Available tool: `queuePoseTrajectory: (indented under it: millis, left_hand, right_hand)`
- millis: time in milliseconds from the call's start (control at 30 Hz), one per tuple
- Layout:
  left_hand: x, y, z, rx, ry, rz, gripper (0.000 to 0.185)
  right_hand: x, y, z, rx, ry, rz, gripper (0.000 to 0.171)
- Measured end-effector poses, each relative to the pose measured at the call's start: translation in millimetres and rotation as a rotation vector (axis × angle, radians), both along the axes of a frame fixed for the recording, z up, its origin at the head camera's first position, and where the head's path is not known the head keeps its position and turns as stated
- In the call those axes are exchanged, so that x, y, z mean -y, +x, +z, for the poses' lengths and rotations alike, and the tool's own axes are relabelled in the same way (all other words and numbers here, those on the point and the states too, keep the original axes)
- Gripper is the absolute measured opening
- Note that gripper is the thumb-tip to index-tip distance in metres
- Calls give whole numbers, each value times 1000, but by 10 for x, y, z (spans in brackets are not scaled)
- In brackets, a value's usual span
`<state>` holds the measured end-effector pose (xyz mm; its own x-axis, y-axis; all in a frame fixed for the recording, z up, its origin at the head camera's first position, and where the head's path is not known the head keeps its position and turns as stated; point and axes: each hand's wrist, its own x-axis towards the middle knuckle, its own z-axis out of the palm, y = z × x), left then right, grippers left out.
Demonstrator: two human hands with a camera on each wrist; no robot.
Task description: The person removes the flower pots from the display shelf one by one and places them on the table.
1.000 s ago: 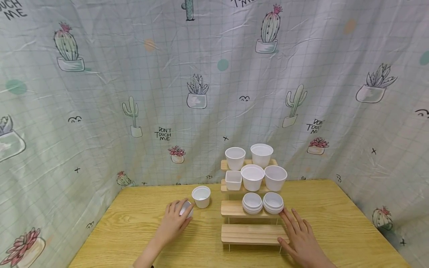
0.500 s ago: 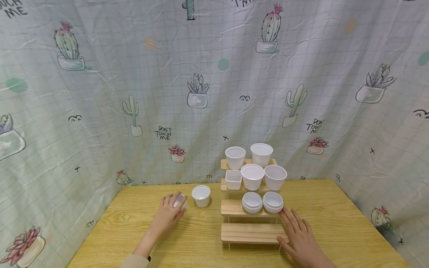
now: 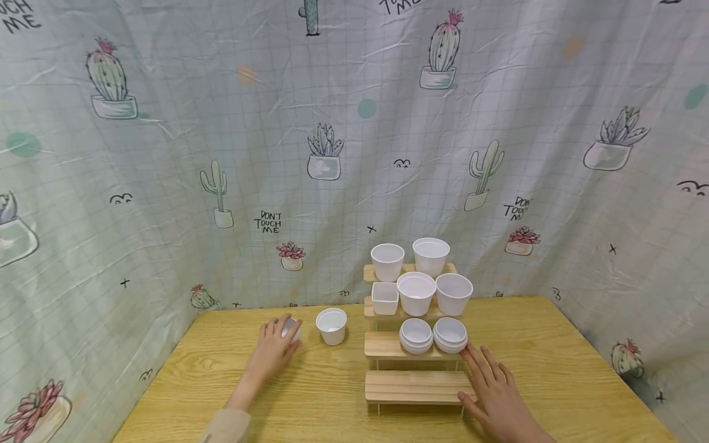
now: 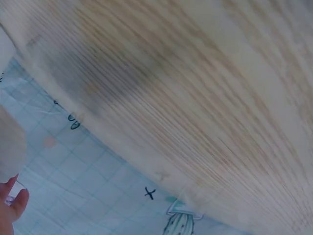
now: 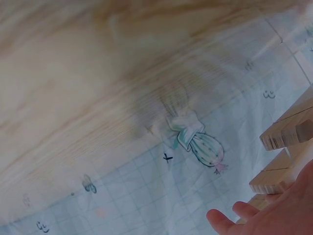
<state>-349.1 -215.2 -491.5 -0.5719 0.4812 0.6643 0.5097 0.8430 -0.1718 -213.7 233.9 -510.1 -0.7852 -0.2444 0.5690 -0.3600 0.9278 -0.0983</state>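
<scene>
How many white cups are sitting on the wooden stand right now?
7. Two on the top step, three on the second, two on the third. The third-step ones may be stacks hiding more.

Stepped wooden rack (image 3: 412, 386) stands mid-table (image 3: 554, 381), backed by the curtain (image 3: 166, 154). Top step: two cups (image 3: 388, 261). Second step: three pots (image 3: 416, 293). Third: two lid stacks (image 3: 416, 335). Left of the rack, a lone cup (image 3: 332, 325); further left, the left hand (image 3: 272, 349) over a small cup (image 3: 290, 330). Right hand (image 3: 495, 394) at the rack's right end.
</scene>
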Motion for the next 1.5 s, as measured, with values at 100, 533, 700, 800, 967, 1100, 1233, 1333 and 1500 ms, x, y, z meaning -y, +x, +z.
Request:
queuePoseTrajectory:
  millis: [100,533,700,800,967,1100,1233,1333,1500]
  left_hand:
    - [21,-57,-11,-7,-5,17,45]
    - [59,-183,-26,26,5,77,44]
    - [81,-221,-41,56,4,92,44]
    - [96,-245,-53,61,1,89,40]
    - [103,-288,-82,50,7,89,40]
    - [86,-319,-108,66,9,102,43]
    - [62,-349,-121,107,-3,126,42]
    - [41,-363,-113,135,-14,135,41]
    - [12,-379,-108,153,-18,122,40]
  right_hand:
    - [0,-3,10,-8,0,5,77]
    - [12,-7,-3,-4,-9,11,78]
    - [6,-5,-13,-8,1,3,78]
    - [4,-4,-15,-3,5,-4,78]
    - [4,4,-11,-6,10,-10,78]
    - [7,8,-12,-5,9,-9,78]
    - [10,12,-12,8,3,-8,78]
    - [11,14,-6,7,-4,-3,78]
    - [9,13,7,-4,-4,-1,77]
